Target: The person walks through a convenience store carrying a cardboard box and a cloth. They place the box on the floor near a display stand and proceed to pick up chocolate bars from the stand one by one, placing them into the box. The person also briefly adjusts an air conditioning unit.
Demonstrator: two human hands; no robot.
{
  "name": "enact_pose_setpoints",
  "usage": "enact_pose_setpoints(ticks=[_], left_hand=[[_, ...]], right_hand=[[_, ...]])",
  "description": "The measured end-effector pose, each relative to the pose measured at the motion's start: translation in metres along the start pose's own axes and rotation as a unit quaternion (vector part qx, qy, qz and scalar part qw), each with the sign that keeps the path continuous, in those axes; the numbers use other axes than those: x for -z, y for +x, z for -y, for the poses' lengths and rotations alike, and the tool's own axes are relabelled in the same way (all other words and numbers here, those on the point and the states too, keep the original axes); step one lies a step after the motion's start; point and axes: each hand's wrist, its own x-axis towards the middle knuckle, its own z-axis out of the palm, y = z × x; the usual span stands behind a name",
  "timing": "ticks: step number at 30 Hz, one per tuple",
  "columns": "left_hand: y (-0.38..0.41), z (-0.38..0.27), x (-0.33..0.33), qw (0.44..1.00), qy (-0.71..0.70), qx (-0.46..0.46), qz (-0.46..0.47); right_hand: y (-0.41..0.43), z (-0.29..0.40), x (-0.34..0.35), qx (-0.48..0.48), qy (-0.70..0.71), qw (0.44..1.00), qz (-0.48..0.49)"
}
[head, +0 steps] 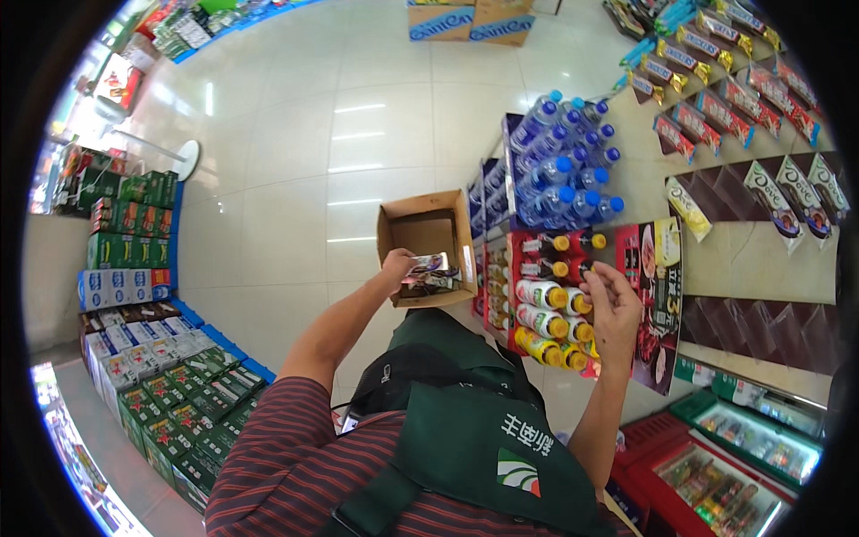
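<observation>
My left hand [400, 267] is over the near left part of an open cardboard box [468, 258], closed on a wrapped chocolate bar [431, 262]. More wrapped bars lie low in the box below it. My right hand [611, 302] is raised over the right side of a drinks shelf, fingers apart and slightly curled, with nothing visible in them. Beneath and beside it are dark bottles with orange caps [559, 269] and pale bottles with yellow caps [557, 297].
Blue-capped water bottles [560, 198] stand beyond the drinks. Dove bars [772, 194] and Snickers bars [684, 55] hang in clear pockets at right. Stacked drink cartons [164, 436] line the left. A red chest cooler [671, 463] is at lower right.
</observation>
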Motion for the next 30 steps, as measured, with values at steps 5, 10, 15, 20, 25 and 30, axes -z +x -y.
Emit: enact_pose_setpoints(ticks=[5,10,15,20,25,30], left_hand=[[0.038,0.032,0.001,0.994,0.107,0.029,-0.011],[0.046,0.044,-0.005,0.981,0.196,0.011,0.013],[0.068,0.058,0.001,0.971,0.239,0.006,0.025],[0.154,0.14,0.046,0.883,0.323,-0.309,0.145],[0.117,0.085,0.03,0.777,0.568,-0.245,0.118],[0.077,-0.02,-0.037,0.959,0.156,-0.056,0.231]], right_hand=[[-0.01,-0.001,-0.022,0.009,-0.039,0.999,0.026],[-0.015,0.003,-0.027,-0.001,-0.124,0.991,0.056],[-0.022,0.011,-0.014,-0.008,-0.135,0.991,0.022],[-0.014,0.018,0.009,0.065,-0.136,0.988,-0.017],[-0.002,0.037,0.032,0.08,-0.122,0.985,-0.087],[0.025,0.077,0.095,0.27,-0.245,0.854,-0.371]])
